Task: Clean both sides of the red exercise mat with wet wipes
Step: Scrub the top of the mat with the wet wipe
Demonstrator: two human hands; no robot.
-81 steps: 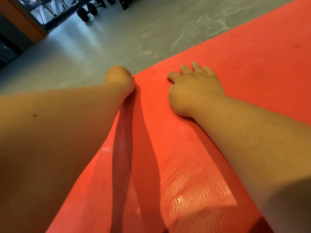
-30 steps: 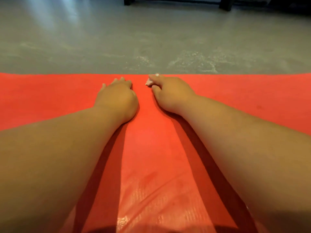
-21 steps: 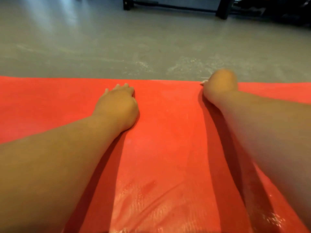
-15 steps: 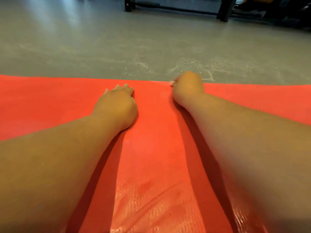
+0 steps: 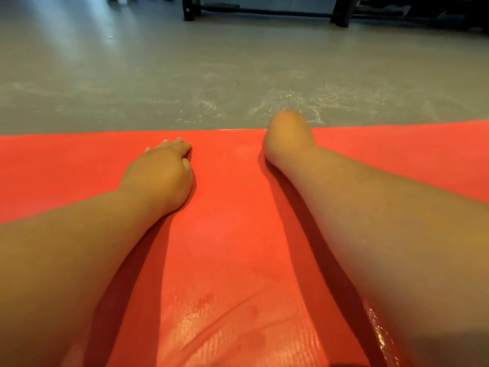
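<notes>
The red exercise mat point(image 5: 232, 234) lies flat on the floor and fills the lower half of the view. Its far edge runs straight across. My left hand point(image 5: 161, 173) rests palm down on the mat a little short of that edge, with its fingers pointing forward. My right hand point(image 5: 288, 136) is at the far edge, blurred, with its fingers curled down and out of sight. The wet wipe it holds is hidden under the hand. A wet sheen point(image 5: 201, 313) shows on the near part of the mat.
Grey concrete floor point(image 5: 185, 75) stretches beyond the mat, with pale scuff marks near the edge. The dark legs of a gym frame point(image 5: 189, 7) and its low crossbar point(image 5: 264, 11) stand at the far end of the floor.
My right hand swept along the mat's far edge, out to the right and back towards the middle. The white tip of the wipe no longer shows. My left hand has stayed put.
</notes>
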